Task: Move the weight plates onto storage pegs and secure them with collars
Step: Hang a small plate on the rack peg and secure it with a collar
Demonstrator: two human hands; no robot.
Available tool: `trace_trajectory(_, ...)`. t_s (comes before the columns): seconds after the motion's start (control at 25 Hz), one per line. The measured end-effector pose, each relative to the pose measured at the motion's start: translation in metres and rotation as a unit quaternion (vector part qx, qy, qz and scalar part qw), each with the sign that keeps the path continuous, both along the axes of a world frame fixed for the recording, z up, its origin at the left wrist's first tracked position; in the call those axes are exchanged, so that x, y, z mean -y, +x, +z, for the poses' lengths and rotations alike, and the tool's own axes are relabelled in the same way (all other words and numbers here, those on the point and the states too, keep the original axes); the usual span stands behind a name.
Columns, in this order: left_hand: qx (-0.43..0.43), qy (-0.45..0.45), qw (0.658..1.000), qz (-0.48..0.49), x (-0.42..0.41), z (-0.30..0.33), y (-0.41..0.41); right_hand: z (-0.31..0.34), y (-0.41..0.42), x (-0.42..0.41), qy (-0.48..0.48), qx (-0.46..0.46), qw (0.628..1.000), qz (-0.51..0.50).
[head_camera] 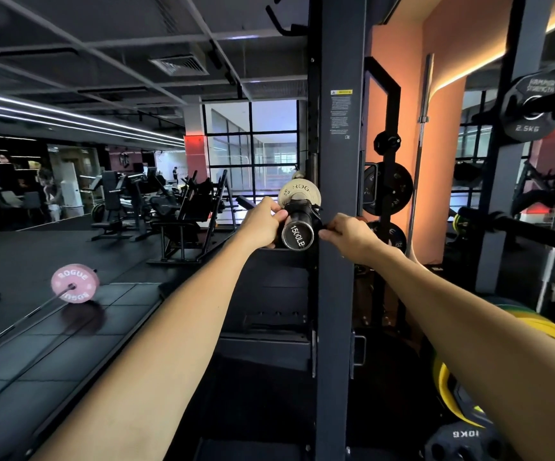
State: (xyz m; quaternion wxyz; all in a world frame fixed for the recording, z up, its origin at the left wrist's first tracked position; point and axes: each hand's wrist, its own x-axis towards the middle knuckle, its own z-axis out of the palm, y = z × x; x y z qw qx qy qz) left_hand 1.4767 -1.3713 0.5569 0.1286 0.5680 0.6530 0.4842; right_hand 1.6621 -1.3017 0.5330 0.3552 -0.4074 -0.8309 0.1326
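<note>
Fingers [277, 217] of the left hand [262, 224] curl round the left side of the black collar [302, 211], thumb on top, gripping it. Collar sits on the steel peg [297, 232], whose round end cap faces the camera and reads "1500LB". Just behind the collar, a small pale plate [297, 191] marked "ROG" is on the same peg, touching or nearly touching the collar; which one cannot be told. Peg juts from the dark upright post [337, 161] of the rack.

Right hand [349, 236]: fingers curled, pinching the right edge of the collar against the post. Whether the collar's lever is latched cannot be told.

Left to right, surroundings:
- Pink plate [75, 282] on a barbell [20, 322] lying on the black floor [36, 254], far left, well apart from the rack.
- Benches and machines in the mid background.
- Black plates [387, 188] on pegs behind the post, against an orange wall [442, 128].
- A bare bar [422, 128] stands upright beside them.
- Black plate marked 2.5KG [532, 108], upper right.
- Yellow plates [535, 331] at lower right, partly hidden by the right forearm.
- Black plate marked 10KG [462, 440] at the bottom right edge.
</note>
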Motion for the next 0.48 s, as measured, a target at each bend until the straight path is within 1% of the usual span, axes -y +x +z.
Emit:
trace_trajectory(0.12,-0.018,0.023,0.999,0.019,-0.020,0.001,-0.002,-0.002,-0.007,-0.024,-0.005,0.017,1.000,0.024)
trace_trajectory(0.2,-0.024,0.024,0.999,0.024,-0.035,0.002,-0.005,-0.003,-0.011,-0.041,-0.016,0.007,0.999,0.034)
trace_trajectory(0.4,0.018,0.020,0.999,-0.021,-0.079,-0.004,-0.020,-0.002,-0.026,-0.085,-0.020,-0.004,0.999,0.036)
trace_trajectory(0.48,0.006,0.022,0.999,-0.025,-0.102,-0.006,-0.026,-0.001,-0.032,-0.107,-0.023,-0.002,0.999,0.025)
